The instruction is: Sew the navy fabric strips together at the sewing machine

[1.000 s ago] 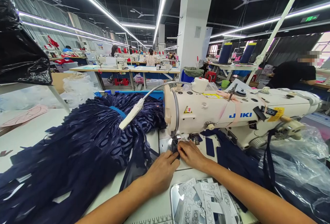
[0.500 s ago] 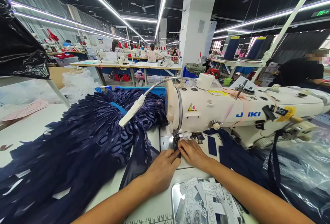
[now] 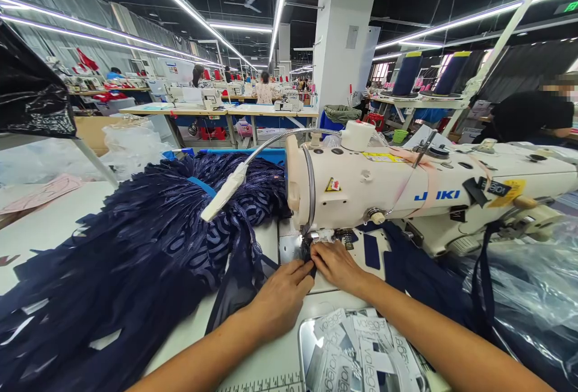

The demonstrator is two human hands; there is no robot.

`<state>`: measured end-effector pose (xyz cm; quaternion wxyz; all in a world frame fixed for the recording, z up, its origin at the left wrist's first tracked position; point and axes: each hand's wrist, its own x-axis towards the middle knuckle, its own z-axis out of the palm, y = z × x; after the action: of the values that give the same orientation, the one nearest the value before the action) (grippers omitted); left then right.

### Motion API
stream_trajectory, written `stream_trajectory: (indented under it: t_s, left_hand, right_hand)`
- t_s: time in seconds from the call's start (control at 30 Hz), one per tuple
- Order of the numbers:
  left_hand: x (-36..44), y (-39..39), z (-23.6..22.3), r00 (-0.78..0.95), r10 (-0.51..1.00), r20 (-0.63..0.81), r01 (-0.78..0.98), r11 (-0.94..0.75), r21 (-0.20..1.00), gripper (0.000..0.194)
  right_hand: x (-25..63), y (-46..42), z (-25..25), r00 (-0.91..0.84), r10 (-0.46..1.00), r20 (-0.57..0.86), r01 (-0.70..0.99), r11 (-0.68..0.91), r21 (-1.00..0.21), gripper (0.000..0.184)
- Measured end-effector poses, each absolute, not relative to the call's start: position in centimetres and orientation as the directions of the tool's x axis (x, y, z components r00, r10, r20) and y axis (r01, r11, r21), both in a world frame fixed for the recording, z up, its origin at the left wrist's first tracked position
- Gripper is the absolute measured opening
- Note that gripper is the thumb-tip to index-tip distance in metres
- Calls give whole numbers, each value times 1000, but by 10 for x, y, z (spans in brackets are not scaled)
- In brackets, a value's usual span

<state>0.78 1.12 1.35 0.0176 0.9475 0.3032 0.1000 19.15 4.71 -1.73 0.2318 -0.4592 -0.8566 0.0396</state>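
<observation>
Both hands are close together at the presser foot of a white sewing machine [image 3: 352,181]. My left hand [image 3: 282,295] is closed, its fingertips pressing dark navy fabric [image 3: 239,286] in front of the needle area. My right hand [image 3: 336,267], also closed, pinches the same fabric beside the foot. The fingers mostly hide the piece under the needle. Left of the machine lies a large bundle of navy garment pieces [image 3: 149,259], tied with a blue strip [image 3: 201,187].
A metal tray [image 3: 303,350] of printed white labels [image 3: 361,344] sits before my right forearm. A lamp on a flexible neck [image 3: 226,192] hangs over the bundle. Clear plastic [image 3: 537,283] lies at right. Navy thread cones [image 3: 406,76] stand behind; a person in black [image 3: 528,112] is farther right.
The view has shifted slightly. Both hands stay at the presser foot with almost the same grip, and the bundle and labels lie as before.
</observation>
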Motion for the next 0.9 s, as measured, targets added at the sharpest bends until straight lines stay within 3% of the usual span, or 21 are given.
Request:
stream_trajectory:
  t_s: [0.4, 0.6, 0.9]
  left_hand:
    - [11, 9, 14, 788, 587, 187, 592, -805, 31, 32]
    - [11, 8, 7, 780, 578, 239, 595, -804, 2, 30]
    - [14, 9, 10, 765, 598, 241, 620, -785, -21, 33]
  right_hand:
    - [199, 46, -11, -582, 712, 393, 684, 690, -238, 15]
    - [205, 39, -5, -688, 556, 467, 586, 805, -94, 26]
    - [210, 37, -1, -735, 513, 444, 595, 802, 58, 28]
